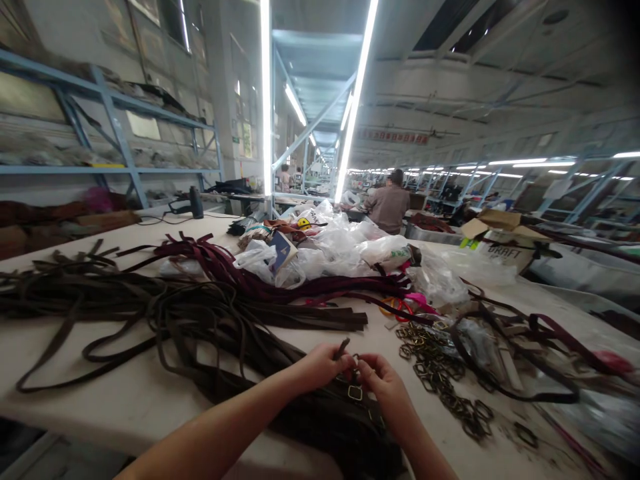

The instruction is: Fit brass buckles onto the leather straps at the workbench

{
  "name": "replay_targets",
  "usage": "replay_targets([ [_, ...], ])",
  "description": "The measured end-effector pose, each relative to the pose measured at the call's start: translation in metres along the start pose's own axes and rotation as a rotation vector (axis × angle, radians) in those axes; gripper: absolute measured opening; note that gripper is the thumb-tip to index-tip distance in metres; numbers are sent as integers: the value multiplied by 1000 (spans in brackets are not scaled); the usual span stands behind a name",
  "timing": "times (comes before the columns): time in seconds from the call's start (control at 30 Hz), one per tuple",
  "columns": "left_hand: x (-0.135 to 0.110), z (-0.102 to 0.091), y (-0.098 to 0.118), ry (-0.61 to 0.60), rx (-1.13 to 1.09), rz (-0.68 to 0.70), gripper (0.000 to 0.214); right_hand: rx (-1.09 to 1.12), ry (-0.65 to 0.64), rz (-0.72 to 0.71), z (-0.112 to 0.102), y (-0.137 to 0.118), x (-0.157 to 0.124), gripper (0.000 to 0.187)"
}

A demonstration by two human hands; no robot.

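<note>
Close together over the table's front, both hands are closed in pinches. Out of my left hand (323, 367) sticks the end of a dark brown strap (342, 348). Fingers of my right hand (381, 375) pinch a small metal buckle (356, 359), right beside the strap. Just under the fingertips shows a rectangular metal ring (355, 393); whether it hangs from the strap or lies on the pile is unclear. Beneath both hands runs a heap of long dark brown straps (215, 333). A pile of brass-coloured buckles (440, 363) lies right of my right hand.
Maroon straps (280, 290) and clear plastic bags (340, 243) cover the table's middle. Loose straps (530, 383) tangle at the right. A black bottle (196, 203) stands at the back left. An open carton (505, 243) is at the right. Another person (391, 203) is farther back.
</note>
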State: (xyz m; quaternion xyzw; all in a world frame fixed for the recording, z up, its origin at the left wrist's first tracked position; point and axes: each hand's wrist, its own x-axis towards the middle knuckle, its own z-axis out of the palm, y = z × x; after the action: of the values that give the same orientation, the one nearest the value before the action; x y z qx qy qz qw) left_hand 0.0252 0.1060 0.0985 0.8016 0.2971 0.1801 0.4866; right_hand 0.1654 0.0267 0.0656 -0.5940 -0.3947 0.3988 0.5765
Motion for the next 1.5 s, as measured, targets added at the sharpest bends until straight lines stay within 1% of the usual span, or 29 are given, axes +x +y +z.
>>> replay_targets([
  [0.07,1,-1,3,-22,12,11,34,129,-37,49,-1,-3,-3,30],
  [0.2,5,-1,4,56,122,16,44,595,69,265,-3,-6,-3,27],
  [0.3,12,1,0,48,159,25,50,859,74,390,-7,-8,-1,21],
  [0.37,18,3,-4,78,190,29,47,950,89,454,-7,-10,-1,13],
  [0.47,24,4,-8,218,182,37,36,1030,118,541,-3,-14,-2,3],
  [0.53,25,4,-8,294,113,37,34,1086,110,587,1,-18,-2,9],
  [0.57,25,5,-8,312,79,39,33,1114,98,601,4,-19,-2,12],
  [0.63,25,6,-8,305,21,48,33,1153,75,610,10,-21,-1,15],
  [0.77,23,14,-10,253,-49,62,34,1141,77,611,22,-18,-2,14],
  [0.87,19,18,-11,305,-64,87,32,1056,106,588,29,-11,-3,8],
  [0.9,18,18,-11,311,-63,98,30,1013,117,554,30,-8,-3,6],
  [0.93,17,18,-11,289,-49,121,28,968,122,505,30,-6,-3,6],
  [1.03,14,12,-8,186,63,239,20,809,117,352,27,1,2,17],
  [1.1,14,6,-6,202,109,299,12,701,135,310,25,4,7,23],
  [1.13,14,3,-5,222,100,304,10,652,150,309,24,5,11,25],
  [1.17,14,1,-4,231,75,284,9,613,160,314,25,6,15,26],
  [1.27,15,-4,-1,176,-16,162,10,537,153,334,29,7,26,24],
  [1.33,17,-6,0,170,-57,99,11,505,144,335,34,9,33,22],
  [1.43,20,-10,-2,211,-84,93,14,478,141,336,43,12,40,20],
  [1.5,21,-15,-3,245,-49,99,14,467,135,338,47,14,43,20],
])
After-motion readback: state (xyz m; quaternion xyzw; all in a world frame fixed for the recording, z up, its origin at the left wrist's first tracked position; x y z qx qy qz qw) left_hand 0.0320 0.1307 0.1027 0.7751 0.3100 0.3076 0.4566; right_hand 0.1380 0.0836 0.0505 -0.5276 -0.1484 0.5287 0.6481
